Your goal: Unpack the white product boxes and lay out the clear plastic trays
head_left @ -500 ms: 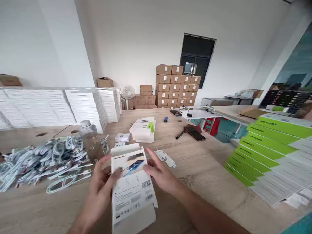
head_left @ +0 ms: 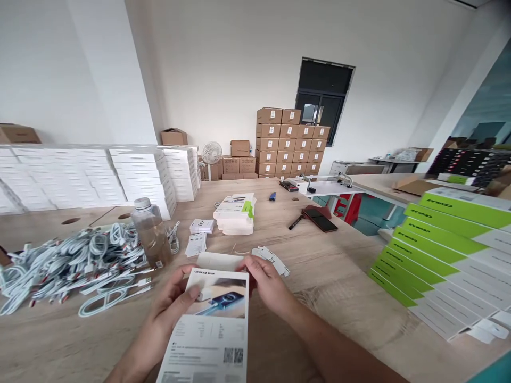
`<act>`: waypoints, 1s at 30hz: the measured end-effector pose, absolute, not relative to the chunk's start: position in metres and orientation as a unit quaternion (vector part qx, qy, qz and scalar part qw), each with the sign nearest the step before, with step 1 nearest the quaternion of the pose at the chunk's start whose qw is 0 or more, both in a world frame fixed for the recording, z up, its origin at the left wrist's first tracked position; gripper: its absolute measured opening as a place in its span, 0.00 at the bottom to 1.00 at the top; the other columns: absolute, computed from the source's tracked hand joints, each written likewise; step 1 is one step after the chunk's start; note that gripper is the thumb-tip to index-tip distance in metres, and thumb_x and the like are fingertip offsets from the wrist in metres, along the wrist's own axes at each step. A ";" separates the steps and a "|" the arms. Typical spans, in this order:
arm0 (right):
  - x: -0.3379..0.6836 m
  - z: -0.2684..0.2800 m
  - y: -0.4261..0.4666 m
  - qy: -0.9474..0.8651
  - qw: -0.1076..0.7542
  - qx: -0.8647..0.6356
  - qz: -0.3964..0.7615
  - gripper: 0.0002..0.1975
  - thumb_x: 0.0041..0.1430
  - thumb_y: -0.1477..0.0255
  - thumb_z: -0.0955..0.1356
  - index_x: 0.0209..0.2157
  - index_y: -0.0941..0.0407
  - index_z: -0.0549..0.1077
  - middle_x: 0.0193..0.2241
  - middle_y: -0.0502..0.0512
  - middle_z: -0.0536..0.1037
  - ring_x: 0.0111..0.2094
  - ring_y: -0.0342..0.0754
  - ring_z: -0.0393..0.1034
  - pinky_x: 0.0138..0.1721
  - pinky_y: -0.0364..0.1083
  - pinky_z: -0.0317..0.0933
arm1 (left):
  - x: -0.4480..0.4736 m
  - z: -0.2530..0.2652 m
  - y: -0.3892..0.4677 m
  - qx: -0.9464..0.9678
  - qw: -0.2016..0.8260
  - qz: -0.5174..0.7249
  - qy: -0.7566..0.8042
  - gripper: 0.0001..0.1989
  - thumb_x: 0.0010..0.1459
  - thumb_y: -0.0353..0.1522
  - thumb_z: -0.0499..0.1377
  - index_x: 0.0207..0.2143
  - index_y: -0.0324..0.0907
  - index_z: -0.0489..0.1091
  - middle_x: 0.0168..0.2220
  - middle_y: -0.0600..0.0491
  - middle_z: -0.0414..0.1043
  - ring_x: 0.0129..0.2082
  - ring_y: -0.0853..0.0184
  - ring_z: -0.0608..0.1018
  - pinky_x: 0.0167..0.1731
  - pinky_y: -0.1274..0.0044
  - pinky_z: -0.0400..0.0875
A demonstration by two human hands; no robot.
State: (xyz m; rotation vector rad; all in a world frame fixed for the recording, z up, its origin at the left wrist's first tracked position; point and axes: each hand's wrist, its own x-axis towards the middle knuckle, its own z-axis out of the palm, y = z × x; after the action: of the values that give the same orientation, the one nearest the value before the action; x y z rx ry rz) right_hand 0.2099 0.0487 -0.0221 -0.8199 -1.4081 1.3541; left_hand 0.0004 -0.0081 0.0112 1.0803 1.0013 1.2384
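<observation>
A white cable packaging box (head_left: 213, 332), printed with a phone picture, text and a QR code, is tilted toward me low in the middle. Its top flap (head_left: 220, 261) stands up beyond the upper edge. Along the box's left side, my left hand (head_left: 165, 311) grips it, thumb on the printed face. My right hand (head_left: 269, 282) is closed at the upper right corner beside the flap; some of its fingertips are hidden. Just past the box lie flat white card pieces (head_left: 271, 259). White printed cards (head_left: 196, 244) and a small stack of boxes (head_left: 235, 214) lie farther back.
Bundled white cables (head_left: 91, 252) and a clear bottle (head_left: 150, 231) are on the left. White boxes (head_left: 136, 173) stand stacked behind them. A phone (head_left: 320, 219), a black marker (head_left: 296, 222) and a blue object (head_left: 272, 196) lie right of centre. Green-and-white boxes (head_left: 443, 234) rise at right.
The box has tilted and moved lower, so its bottom end is now out of view. My right hand has shifted from the printed face to the upper corner by the flap.
</observation>
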 end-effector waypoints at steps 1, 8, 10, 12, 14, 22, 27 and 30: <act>0.212 -0.023 0.052 -0.584 0.500 -0.345 0.539 0.16 0.63 0.57 0.63 0.40 0.53 0.75 0.23 0.46 0.69 0.22 0.41 0.63 0.23 0.41 0.57 | 0.001 0.011 -0.009 0.464 0.586 0.518 0.417 0.20 0.54 0.40 0.65 0.47 0.49 0.66 0.37 0.55 0.77 0.28 0.66 0.77 0.26 0.79 0.70; 0.220 -0.026 0.057 -0.674 0.479 -0.361 0.432 0.08 0.56 0.67 0.71 0.37 0.54 0.80 0.33 0.53 0.77 0.34 0.46 0.70 0.36 0.45 0.62 | 0.002 0.000 -0.006 0.482 0.623 0.473 0.393 0.20 0.51 0.43 0.64 0.46 0.48 0.67 0.37 0.53 0.75 0.31 0.63 0.76 0.31 0.75 0.70; 0.218 -0.026 0.056 -0.705 0.499 -0.359 0.353 0.05 0.55 0.70 0.71 0.34 0.53 0.81 0.30 0.51 0.75 0.31 0.45 0.69 0.34 0.44 0.60 | 0.003 -0.001 -0.005 0.474 0.625 0.477 0.397 0.21 0.51 0.43 0.65 0.46 0.48 0.68 0.39 0.51 0.76 0.31 0.62 0.77 0.31 0.74 0.70; 0.218 -0.025 0.055 -0.733 0.512 -0.342 0.289 0.05 0.55 0.72 0.71 0.31 0.53 0.81 0.28 0.50 0.71 0.29 0.43 0.67 0.33 0.44 0.59 | 0.004 0.000 -0.005 0.468 0.630 0.476 0.396 0.21 0.50 0.43 0.65 0.45 0.47 0.68 0.39 0.50 0.76 0.32 0.61 0.78 0.32 0.73 0.71; 0.219 -0.024 0.055 -0.740 0.513 -0.325 0.290 0.05 0.56 0.72 0.71 0.30 0.54 0.81 0.28 0.50 0.71 0.30 0.43 0.67 0.33 0.44 0.59 | 0.005 0.002 -0.006 0.464 0.636 0.474 0.395 0.21 0.50 0.42 0.65 0.45 0.47 0.69 0.38 0.50 0.77 0.33 0.59 0.78 0.33 0.72 0.72; 0.218 -0.026 0.058 -0.453 0.434 -0.344 0.699 0.15 0.45 0.62 0.77 0.31 0.56 0.75 0.26 0.47 0.73 0.25 0.41 0.65 0.28 0.42 0.57 | 0.006 0.003 -0.012 0.500 0.627 0.450 0.394 0.19 0.54 0.40 0.64 0.47 0.47 0.69 0.42 0.50 0.78 0.35 0.61 0.79 0.35 0.74 0.72; 0.218 -0.031 0.056 -0.462 0.354 -0.361 0.729 0.19 0.41 0.63 0.79 0.32 0.57 0.75 0.26 0.47 0.74 0.25 0.41 0.65 0.27 0.41 0.56 | 0.005 0.000 -0.011 0.502 0.626 0.444 0.398 0.22 0.54 0.40 0.64 0.50 0.47 0.65 0.45 0.48 0.77 0.38 0.57 0.80 0.37 0.70 0.73; 0.219 -0.030 0.055 -0.542 0.386 -0.365 0.651 0.16 0.43 0.63 0.78 0.28 0.58 0.74 0.22 0.46 0.72 0.23 0.39 0.62 0.25 0.40 0.52 | 0.006 -0.001 -0.010 0.499 0.637 0.438 0.391 0.26 0.55 0.41 0.63 0.54 0.50 0.59 0.46 0.47 0.77 0.39 0.53 0.80 0.37 0.67 0.74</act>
State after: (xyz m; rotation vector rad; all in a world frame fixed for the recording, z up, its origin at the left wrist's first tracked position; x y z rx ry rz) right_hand 0.2193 0.0547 -0.0296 -0.9302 -1.3805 1.6580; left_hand 0.0057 -0.0101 -0.0008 1.1401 0.8927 1.0010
